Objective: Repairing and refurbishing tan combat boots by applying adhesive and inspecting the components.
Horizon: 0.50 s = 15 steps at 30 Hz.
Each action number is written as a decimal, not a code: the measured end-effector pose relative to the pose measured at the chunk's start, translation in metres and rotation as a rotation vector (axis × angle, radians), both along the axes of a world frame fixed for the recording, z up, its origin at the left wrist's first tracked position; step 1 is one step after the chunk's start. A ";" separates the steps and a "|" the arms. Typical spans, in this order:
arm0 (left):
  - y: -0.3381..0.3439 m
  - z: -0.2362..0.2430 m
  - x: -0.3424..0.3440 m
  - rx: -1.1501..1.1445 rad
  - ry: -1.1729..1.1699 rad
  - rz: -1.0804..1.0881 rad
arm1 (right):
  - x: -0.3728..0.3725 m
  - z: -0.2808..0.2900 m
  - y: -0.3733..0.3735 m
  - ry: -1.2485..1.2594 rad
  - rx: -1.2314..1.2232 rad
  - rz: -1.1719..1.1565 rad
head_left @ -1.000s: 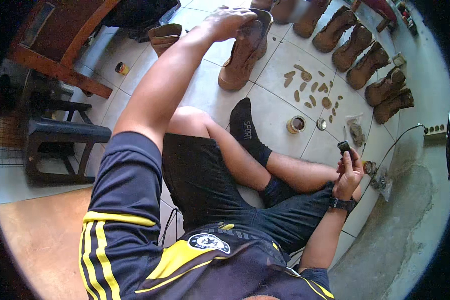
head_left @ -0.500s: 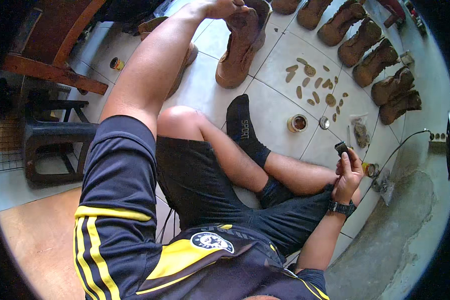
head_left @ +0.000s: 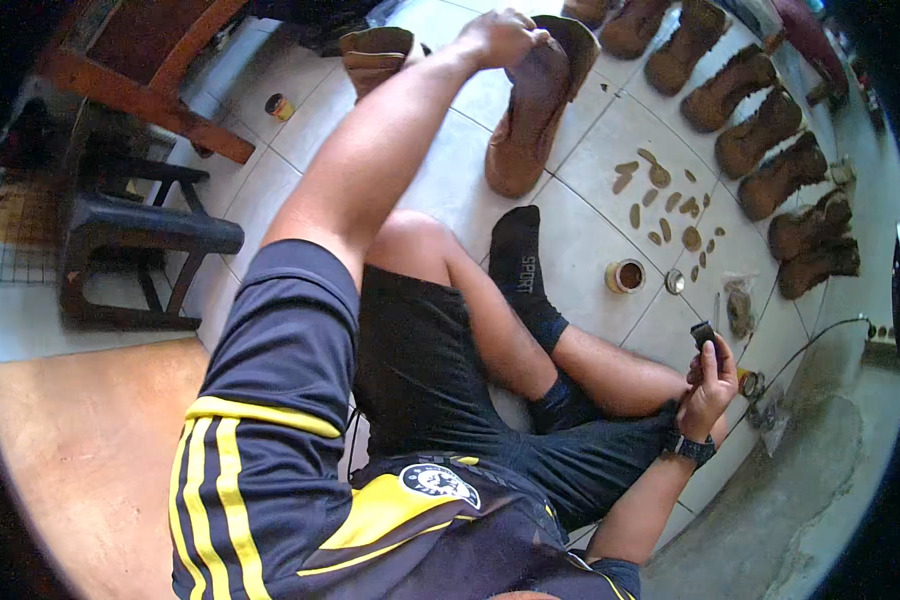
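Observation:
My left hand [head_left: 500, 40] reaches far forward, its fingers closed at the upper part of a brown boot [head_left: 530, 130] on the tiles. Whether a small thing is also pinched there is too blurred to tell. Behind my left forearm a second, tan boot [head_left: 378, 60] is partly hidden. At the right, beside my knee, my right hand [head_left: 710, 388] is closed around a small black object [head_left: 703, 332] with a flat end, its kind unclear. Ahead of that hand are an open jar [head_left: 625, 276] with brown contents and a round metal lid [head_left: 674, 281].
Several brown boots [head_left: 755, 135] line the far right. Flat brown oval pieces [head_left: 692, 238] lie scattered before them. A plastic bag [head_left: 739, 308] and a cable [head_left: 820, 332] are near the right wall. To the left are a yellow can [head_left: 280, 107], a black stool [head_left: 160, 225] and wooden furniture [head_left: 205, 135].
The whole view has shifted, so things sit farther right and lower. My left hand stays at the boot's upper part, and my right hand still holds the black object.

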<state>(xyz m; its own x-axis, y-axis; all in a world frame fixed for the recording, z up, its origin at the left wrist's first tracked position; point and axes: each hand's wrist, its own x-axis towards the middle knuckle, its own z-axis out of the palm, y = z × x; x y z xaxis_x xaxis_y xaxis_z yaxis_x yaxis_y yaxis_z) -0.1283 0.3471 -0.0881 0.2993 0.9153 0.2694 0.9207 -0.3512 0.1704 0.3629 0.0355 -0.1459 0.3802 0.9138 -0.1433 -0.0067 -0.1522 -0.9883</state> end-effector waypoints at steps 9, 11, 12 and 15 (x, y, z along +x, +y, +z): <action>-0.037 -0.011 0.013 -0.155 -0.528 0.492 | -0.012 0.006 0.000 -0.135 -0.001 0.064; -0.044 -0.004 0.012 -0.142 -0.563 0.428 | -0.047 0.016 0.011 -0.115 0.104 0.093; -0.045 -0.007 0.006 -0.139 -0.658 0.395 | -0.067 0.023 0.020 -0.097 0.110 0.159; -0.049 -0.019 -0.006 -0.148 -0.766 0.359 | -0.146 0.038 0.050 -0.006 0.162 0.211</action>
